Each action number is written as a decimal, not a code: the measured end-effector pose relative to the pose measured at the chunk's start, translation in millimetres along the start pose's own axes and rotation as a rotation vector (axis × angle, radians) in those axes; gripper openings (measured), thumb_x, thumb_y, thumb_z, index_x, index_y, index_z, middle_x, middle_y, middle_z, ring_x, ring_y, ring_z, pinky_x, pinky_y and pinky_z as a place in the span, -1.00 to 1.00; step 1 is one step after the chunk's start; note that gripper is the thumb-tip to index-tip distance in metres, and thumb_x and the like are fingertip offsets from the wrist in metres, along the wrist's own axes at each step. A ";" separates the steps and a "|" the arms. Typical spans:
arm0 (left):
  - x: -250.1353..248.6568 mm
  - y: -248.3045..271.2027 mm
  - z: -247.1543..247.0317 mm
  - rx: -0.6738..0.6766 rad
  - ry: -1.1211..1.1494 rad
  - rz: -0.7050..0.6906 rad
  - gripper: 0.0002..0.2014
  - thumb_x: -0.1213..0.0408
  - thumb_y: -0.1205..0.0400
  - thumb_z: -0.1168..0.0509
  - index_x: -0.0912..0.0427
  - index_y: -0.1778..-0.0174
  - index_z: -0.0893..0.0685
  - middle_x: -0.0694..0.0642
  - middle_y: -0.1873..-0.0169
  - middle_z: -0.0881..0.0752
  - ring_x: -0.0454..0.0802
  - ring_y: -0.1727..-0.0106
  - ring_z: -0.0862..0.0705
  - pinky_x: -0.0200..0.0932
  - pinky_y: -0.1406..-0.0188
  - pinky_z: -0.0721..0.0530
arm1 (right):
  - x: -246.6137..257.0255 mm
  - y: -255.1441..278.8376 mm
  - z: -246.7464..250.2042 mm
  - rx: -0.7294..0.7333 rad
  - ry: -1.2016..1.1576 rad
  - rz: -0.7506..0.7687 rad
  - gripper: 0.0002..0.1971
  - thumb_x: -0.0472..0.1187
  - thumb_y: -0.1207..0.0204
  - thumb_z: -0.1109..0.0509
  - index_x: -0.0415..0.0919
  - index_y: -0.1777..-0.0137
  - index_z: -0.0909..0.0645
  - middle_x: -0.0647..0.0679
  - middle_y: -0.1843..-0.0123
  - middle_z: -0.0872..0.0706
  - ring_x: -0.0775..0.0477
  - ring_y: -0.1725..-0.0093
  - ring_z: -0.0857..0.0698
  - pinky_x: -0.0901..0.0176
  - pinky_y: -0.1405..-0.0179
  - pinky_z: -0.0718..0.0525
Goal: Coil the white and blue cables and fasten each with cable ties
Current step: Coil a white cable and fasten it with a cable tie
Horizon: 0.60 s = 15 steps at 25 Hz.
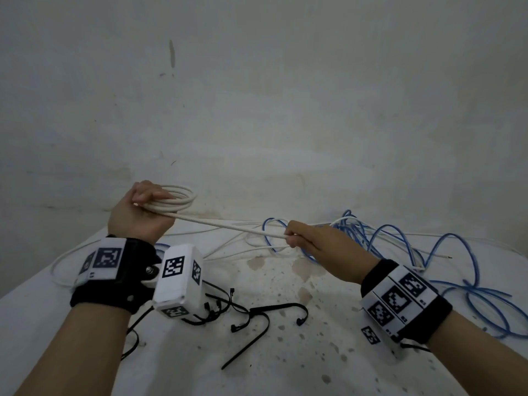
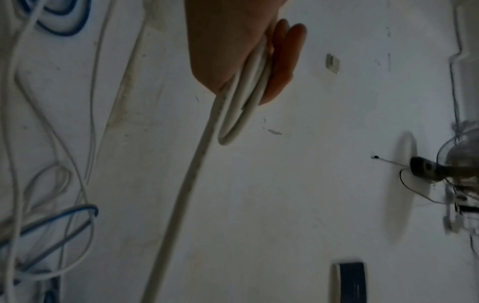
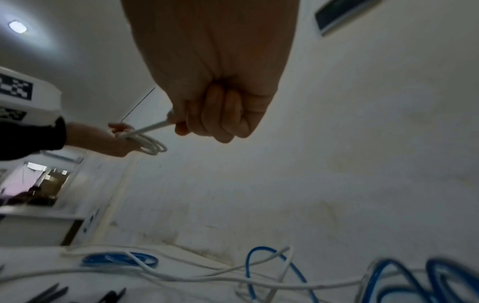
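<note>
My left hand [image 1: 148, 205] is raised over the table's left side and grips a small coil of white cable [image 1: 178, 199] with several loops. The same coil [image 2: 242, 98] shows in the left wrist view, squeezed under the fingers [image 2: 282, 61]. A taut run of the white cable [image 1: 228, 225] slopes down to my right hand [image 1: 297, 237], which is fisted around it [image 3: 155, 128]. More slack white cable [image 1: 234, 251] lies on the table. The blue cable [image 1: 385, 241] lies uncoiled in a tangle at the right.
Several black cable ties [image 1: 251, 315] lie loose on the stained white table [image 1: 285, 367] in front of me. A plain wall [image 1: 285, 95] rises right behind the table. Blue loops [image 1: 485, 304] spread toward the right edge.
</note>
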<state>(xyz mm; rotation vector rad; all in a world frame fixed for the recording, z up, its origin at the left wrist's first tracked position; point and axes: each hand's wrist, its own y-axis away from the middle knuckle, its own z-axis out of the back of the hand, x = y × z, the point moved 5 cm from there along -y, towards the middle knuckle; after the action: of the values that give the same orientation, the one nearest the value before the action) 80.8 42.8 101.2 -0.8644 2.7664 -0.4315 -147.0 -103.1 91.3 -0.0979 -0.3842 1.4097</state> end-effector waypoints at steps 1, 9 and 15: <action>0.2 4.0 0.0 0.063 -0.064 0.074 -0.72 0.58 -0.51 -0.16 0.41 0.56 -0.49 0.27 0.65 -0.54 0.15 0.57 -0.58 -0.10 0.24 -0.54 | -2.5 0.3 3.3 -0.016 0.069 0.013 -0.75 0.01 -0.69 0.04 -0.09 0.05 -0.37 -0.12 0.35 -0.55 -0.14 0.37 -0.51 0.02 0.36 -0.40; -9.6 8.6 8.8 -0.254 -0.467 -0.173 -0.67 0.44 -0.47 -0.24 0.21 0.65 -0.55 0.00 0.62 -0.56 -0.10 0.46 -0.62 -0.22 0.35 -0.75 | -16.1 4.6 9.5 -0.048 0.188 0.007 -0.75 0.03 -0.66 -0.05 -0.05 0.01 -0.50 0.09 0.41 -0.37 0.10 0.40 -0.32 0.34 0.38 -0.25; 56.0 27.3 3.0 0.159 -0.614 0.438 -0.45 -0.02 -0.75 0.22 0.36 0.00 -0.52 0.09 0.46 -0.42 -0.05 0.43 -0.41 -0.16 0.10 -0.52 | -59.6 9.7 11.2 -0.079 -0.070 -0.320 -0.80 0.07 -0.56 -0.28 0.00 0.19 -0.58 0.07 0.38 -0.64 0.10 0.44 -0.55 0.26 0.40 -0.47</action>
<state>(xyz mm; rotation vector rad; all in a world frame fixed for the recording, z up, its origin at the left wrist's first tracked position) 22.3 31.0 82.9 -0.2666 2.2164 -0.2446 -166.2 -161.2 86.8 -0.0482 -0.4911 1.0839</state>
